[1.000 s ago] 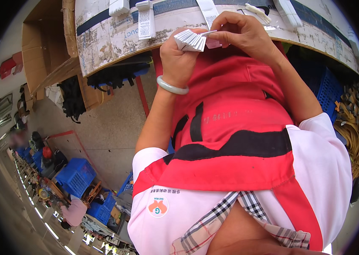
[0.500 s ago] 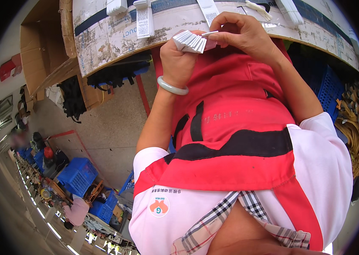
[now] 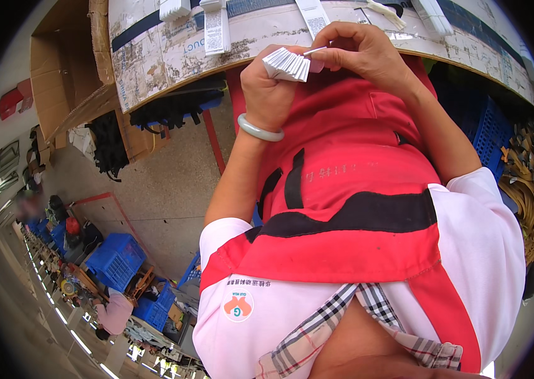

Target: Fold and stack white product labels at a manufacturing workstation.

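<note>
My left hand (image 3: 267,88) is closed around a small fanned stack of white paper tags (image 3: 287,64), held up in front of my red vest. A pale green bangle (image 3: 259,129) rings that wrist. My right hand (image 3: 358,54) pinches the top tag of the stack between thumb and fingertips, right at the edge of the worktable (image 3: 153,63). Both forearms rise from the lower part of the picture.
White label strips (image 3: 216,28) and other paper pieces lie on the worn tabletop. An open cardboard box (image 3: 68,69) stands at its left. Blue plastic crates (image 3: 115,259) sit on the floor to the left, another (image 3: 488,126) under the table at right. A person in pink (image 3: 115,312) works far off.
The stack in my left hand has shifted slightly and my right fingers have closed on its top tag; otherwise both hands stay in place.
</note>
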A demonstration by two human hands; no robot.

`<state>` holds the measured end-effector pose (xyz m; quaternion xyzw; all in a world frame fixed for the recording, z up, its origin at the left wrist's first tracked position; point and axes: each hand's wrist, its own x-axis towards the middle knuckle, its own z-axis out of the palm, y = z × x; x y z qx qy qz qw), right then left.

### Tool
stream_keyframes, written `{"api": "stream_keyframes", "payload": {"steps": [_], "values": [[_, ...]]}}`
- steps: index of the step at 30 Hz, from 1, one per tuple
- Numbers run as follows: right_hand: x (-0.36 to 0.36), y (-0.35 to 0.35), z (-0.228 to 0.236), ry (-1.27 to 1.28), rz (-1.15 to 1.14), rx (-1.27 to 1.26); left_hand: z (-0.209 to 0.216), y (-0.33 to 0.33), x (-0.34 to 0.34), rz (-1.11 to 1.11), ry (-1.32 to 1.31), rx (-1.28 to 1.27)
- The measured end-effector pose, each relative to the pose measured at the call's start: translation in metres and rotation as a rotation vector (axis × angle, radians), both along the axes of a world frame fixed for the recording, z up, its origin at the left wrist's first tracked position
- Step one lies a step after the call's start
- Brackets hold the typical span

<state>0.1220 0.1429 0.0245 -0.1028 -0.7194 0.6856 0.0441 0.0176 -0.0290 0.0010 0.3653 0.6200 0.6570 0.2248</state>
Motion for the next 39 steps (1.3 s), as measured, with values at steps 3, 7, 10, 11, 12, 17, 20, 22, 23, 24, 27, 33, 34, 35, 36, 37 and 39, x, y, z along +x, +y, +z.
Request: {"api": "stream_keyframes", "payload": {"steps": [3, 7, 10, 11, 12, 17, 20, 22, 23, 24, 27, 33, 34, 35, 36, 37, 39], "values": [[0.001, 0.0, -0.001, 0.006, -0.004, 0.024, 0.001, 0.0, 0.001, -0.017, 0.021, 0.011], [0.001, -0.001, -0.002, 0.007, 0.004, -0.008, 0.001, 0.0, 0.002, -0.012, -0.033, 0.008], [0.001, -0.001, -0.003, 0.002, -0.009, -0.001, -0.003, -0.001, 0.003, -0.001, -0.078, 0.0], [0.001, -0.001, -0.003, -0.003, -0.018, 0.003, -0.004, -0.001, 0.003, 0.018, -0.118, -0.021], [0.002, -0.002, -0.004, -0.004, -0.018, 0.003, -0.005, -0.001, 0.004, 0.019, -0.119, -0.022], [0.004, -0.001, -0.006, 0.008, -0.014, 0.093, -0.015, -0.004, 0.004, 0.036, -0.239, -0.061], [0.004, 0.003, -0.007, -0.021, 0.027, 0.16, -0.013, -0.003, 0.003, -0.026, -0.351, -0.172], [0.004, 0.006, 0.001, -0.098, 0.106, 0.018, -0.01, -0.003, 0.002, -0.094, -0.574, -0.125], [0.005, 0.007, 0.006, -0.174, 0.183, -0.125, -0.008, -0.003, 0.001, -0.163, -0.797, -0.077], [0.005, 0.002, 0.011, -0.173, 0.188, -0.128, -0.005, -0.001, 0.002, -0.142, -0.837, -0.081], [0.004, -0.016, 0.02, -0.164, 0.207, -0.243, -0.008, 0.002, 0.012, -0.045, -0.926, -0.094], [0.003, -0.019, -0.007, -0.101, -0.085, -0.08, -0.015, -0.003, 0.01, -0.402, -0.94, -0.029], [0.003, -0.02, -0.011, -0.102, -0.084, -0.079, -0.017, -0.001, 0.014, -0.347, -0.904, -0.033], [0.003, -0.021, -0.015, -0.067, -0.098, -0.066, -0.018, -0.001, 0.016, -0.293, -0.867, -0.037], [0.002, -0.022, -0.019, -0.031, -0.112, -0.054, -0.016, -0.001, 0.015, -0.317, -0.836, -0.088], [0.003, -0.021, -0.018, -0.032, -0.111, -0.055, -0.017, -0.002, 0.013, -0.316, -0.836, -0.088], [0.005, -0.019, -0.016, -0.037, -0.087, 0.119, -0.02, -0.005, 0.011, -0.357, -0.913, -0.069]]}}
